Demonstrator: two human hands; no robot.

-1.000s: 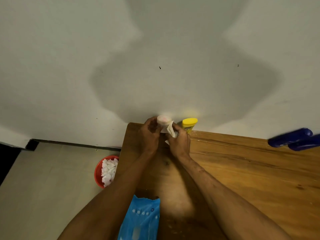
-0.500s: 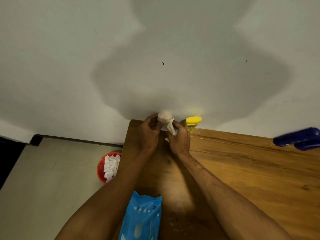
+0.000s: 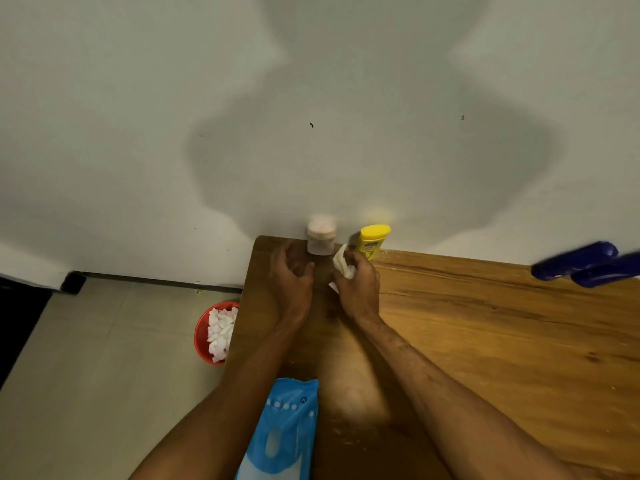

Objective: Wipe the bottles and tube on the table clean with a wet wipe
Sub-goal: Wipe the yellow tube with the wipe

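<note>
A small pale jar (image 3: 321, 237) with a pinkish lid stands upright at the back left corner of the wooden table (image 3: 485, 341), against the wall. My left hand (image 3: 292, 277) sits just in front of it, fingers curled and holding nothing. My right hand (image 3: 358, 282) grips a crumpled white wet wipe (image 3: 341, 266) just right of the jar. A yellow tube (image 3: 372, 240) stands behind my right hand. Two dark blue bottles (image 3: 588, 263) lie at the table's far right.
A blue pack of wet wipes (image 3: 284, 431) lies at the table's near left edge. On the tiled floor left of the table stands a red bin (image 3: 204, 336) holding several used white wipes. The white wall runs directly behind the table.
My left hand has let go of the jar, which now stands on the table by the wall. Both hands have drawn back slightly, the wipe still in my right hand.
</note>
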